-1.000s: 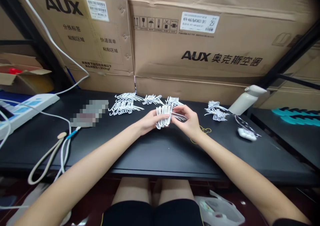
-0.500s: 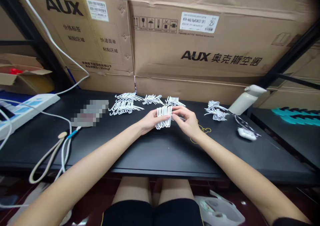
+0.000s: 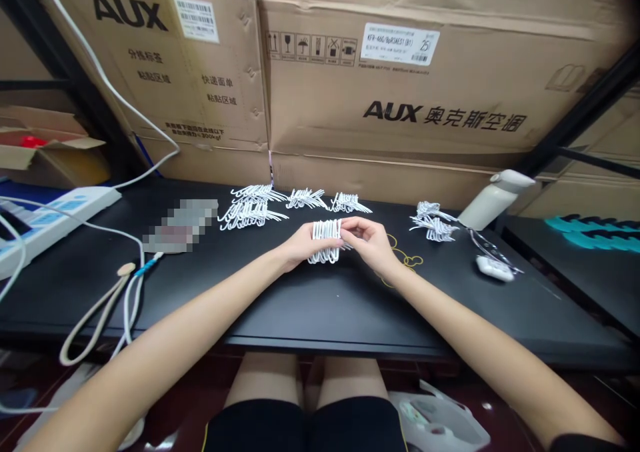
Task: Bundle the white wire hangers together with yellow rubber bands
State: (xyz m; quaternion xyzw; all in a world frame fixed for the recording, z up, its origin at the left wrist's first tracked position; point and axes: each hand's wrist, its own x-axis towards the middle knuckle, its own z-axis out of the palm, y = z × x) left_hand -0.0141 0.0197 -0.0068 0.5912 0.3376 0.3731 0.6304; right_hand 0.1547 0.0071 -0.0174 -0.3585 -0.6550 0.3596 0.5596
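Note:
A bundle of white wire hooks [image 3: 325, 241] is held above the black table, its bent loops lined up side by side. My left hand [image 3: 299, 246] is closed around the bundle from the left, the thumb lying across the front. At the bundle's right end my right hand [image 3: 371, 244] is closed, thumb and fingers pinched on the hooks; the exact grip is partly hidden. Yellow rubber bands [image 3: 413, 261] lie beside and partly behind my right wrist. Farther back rest more hook bundles: a stacked group [image 3: 250, 213], two single bundles [image 3: 306, 199] [image 3: 350, 203], and a right-hand group [image 3: 434, 228].
Large cardboard boxes [image 3: 320, 119] stand along the back of the table [image 3: 300, 312]. To the right are a pale bottle [image 3: 493, 202] and a white earphone case [image 3: 495, 267]. On the left lie a power strip [image 3: 65, 222], cables, and a blurred-out flat object [image 3: 183, 227].
Both hands have lowered slightly with the bundle. My right fingers have shifted, pinching closer in at the bundle's right end. The things on the table look unmoved.

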